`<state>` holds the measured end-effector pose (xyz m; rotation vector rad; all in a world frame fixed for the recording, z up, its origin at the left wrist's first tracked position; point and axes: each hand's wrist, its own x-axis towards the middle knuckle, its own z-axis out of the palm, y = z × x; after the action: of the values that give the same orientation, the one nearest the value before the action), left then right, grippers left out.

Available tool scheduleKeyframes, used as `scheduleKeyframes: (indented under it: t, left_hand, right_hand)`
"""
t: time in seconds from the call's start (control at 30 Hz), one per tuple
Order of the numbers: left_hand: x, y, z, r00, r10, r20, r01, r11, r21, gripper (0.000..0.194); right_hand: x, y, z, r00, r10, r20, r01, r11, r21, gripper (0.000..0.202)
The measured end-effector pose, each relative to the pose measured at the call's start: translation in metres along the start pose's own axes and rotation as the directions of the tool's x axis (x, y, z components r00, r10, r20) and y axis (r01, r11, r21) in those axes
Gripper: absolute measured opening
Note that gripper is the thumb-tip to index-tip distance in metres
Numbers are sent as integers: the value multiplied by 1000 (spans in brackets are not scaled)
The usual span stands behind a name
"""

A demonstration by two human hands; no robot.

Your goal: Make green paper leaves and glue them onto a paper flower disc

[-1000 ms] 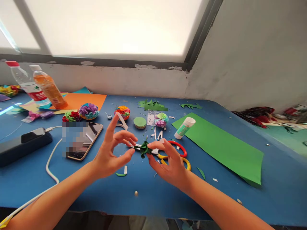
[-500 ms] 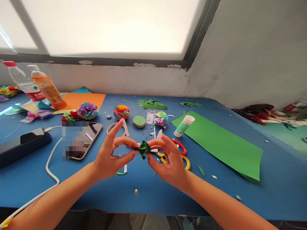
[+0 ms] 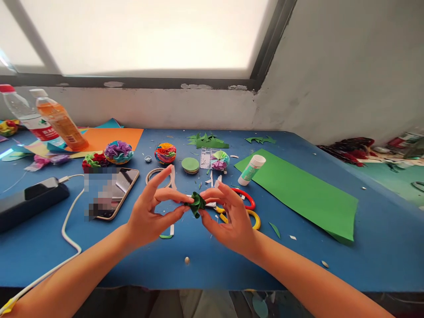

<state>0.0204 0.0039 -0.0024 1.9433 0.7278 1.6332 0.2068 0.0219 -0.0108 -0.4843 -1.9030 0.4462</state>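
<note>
Between my two hands, above the blue table, is a small piece of folded, ruffled dark green paper. My left hand pinches its left side between thumb and fingertips. On its right side my right hand pinches it the same way. Scissors with red and yellow handles lie partly hidden beneath my right hand. Behind my left fingers is a roll of tape. A stack of green paper discs and a pastel paper ball sit just beyond my hands.
A glue stick stands tilted near a large green paper sheet. To the left are a phone, a black power bank with a white cable, ruffled paper balls and two bottles. Green scraps lie at the back.
Both hands still pinch the green paper, with hardly any shift in the fingers. The whole view has shifted slightly, so things appear a little farther left and higher.
</note>
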Motion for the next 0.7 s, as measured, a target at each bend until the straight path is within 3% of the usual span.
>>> scheduleKeyframes:
  t: [0.23, 0.7]
  left_hand:
    - [0, 0, 2, 999, 18, -43, -19, 1000, -11, 83]
    - [0, -2, -1, 996, 87, 1, -87, 996, 3, 90]
  right_hand:
    - [-2, -1, 0, 1000, 1, -26, 0, 999, 32, 77]
    - [0, -4, -2, 999, -12, -32, 13, 999, 48, 80]
